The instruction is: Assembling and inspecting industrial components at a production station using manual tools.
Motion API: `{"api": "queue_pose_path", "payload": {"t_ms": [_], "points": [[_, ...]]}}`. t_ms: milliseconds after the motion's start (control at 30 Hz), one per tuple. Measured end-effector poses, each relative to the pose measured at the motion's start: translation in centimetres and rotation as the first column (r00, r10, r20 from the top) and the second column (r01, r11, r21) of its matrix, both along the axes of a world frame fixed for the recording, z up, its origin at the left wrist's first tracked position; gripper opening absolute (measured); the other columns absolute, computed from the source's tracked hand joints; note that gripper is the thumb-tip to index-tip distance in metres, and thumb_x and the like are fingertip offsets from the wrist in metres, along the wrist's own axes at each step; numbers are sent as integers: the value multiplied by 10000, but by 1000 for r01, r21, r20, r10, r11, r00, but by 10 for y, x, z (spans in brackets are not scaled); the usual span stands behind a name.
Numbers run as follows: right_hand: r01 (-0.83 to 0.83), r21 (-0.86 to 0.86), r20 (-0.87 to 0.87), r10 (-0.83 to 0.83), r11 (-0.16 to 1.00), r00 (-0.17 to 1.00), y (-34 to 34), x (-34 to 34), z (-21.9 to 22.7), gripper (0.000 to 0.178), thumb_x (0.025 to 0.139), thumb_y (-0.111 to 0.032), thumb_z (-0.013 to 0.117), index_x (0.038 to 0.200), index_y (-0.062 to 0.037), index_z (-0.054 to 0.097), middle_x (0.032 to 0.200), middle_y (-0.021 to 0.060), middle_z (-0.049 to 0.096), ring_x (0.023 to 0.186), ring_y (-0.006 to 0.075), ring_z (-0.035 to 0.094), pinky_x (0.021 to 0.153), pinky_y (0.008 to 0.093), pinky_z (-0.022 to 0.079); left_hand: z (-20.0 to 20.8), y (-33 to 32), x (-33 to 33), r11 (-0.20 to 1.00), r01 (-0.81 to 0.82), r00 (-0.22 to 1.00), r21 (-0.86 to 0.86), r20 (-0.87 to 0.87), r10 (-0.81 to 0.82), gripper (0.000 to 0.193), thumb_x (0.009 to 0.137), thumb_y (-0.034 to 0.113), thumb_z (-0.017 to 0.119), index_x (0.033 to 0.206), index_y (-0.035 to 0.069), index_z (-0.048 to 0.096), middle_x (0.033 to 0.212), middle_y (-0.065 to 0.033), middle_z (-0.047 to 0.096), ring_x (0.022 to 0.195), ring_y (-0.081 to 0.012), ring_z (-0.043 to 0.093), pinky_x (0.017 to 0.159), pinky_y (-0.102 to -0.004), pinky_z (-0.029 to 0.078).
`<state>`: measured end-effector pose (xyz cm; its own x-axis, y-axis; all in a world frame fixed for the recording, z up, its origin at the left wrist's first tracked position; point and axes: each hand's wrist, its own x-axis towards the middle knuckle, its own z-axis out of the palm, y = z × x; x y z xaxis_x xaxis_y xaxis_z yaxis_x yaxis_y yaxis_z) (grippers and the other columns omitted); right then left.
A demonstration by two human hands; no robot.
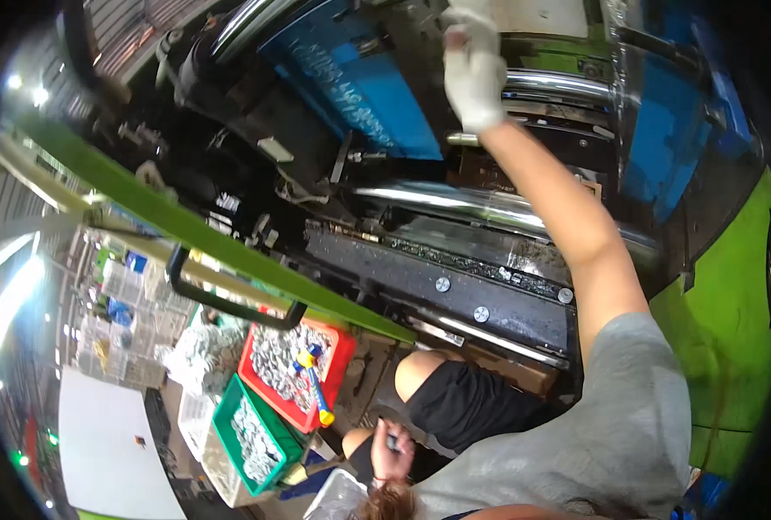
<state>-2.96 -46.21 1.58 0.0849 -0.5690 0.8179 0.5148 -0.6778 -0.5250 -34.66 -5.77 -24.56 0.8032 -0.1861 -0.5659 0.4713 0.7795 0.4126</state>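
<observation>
A worker at an open machine [433,273], seen from the worker's head. The right hand [476,85], in a white glove, reaches to the far side of the machine, between the left blue plate [351,91] and the right blue plate [667,152] and near the far rod [563,84]; its fingertips run toward the picture's far edge, so whether they are spread or gripping cannot be told. The left hand [389,465], bare, is at the near side beside the knees, its fingers curled about what seems to be a small grey piece [393,443]. To the left of it, beyond the green bar [169,212], loose metal pieces [273,368] fill a red bin [339,368], on which a blue-and-yellow tool [318,390] lies; similar pieces lie in a green bin [288,444] just nearer. The work is judged to be under way, the right arm being inside the machine; which pieces are finished, and how many remain, the view does not establish.
</observation>
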Motion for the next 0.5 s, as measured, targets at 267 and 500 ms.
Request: {"api": "queue_pose_path", "payload": {"t_ms": [267,500], "points": [[-977,-204,-826,546,-60,139,198,-171,-72,208,767,-177,647,950,-84,613,901,100,576,863,292,564,750,355,471,142,-43,85,786,-306,685,538,697,-210,388,935,296,458,1218,38,396,749,-46,565,503,-78,469,456,-180,377],[-982,-188,-818,549,23,169,212,-184,-90,150,747,-126,635,871,-48,603,942,85,551,883,274,548,751,349,452,139,-39,71,813,-194,691,549,664,-284,704,822,449,594,1307,49,278,860,-55,553,600,-68,513,439,-179,384]]}}
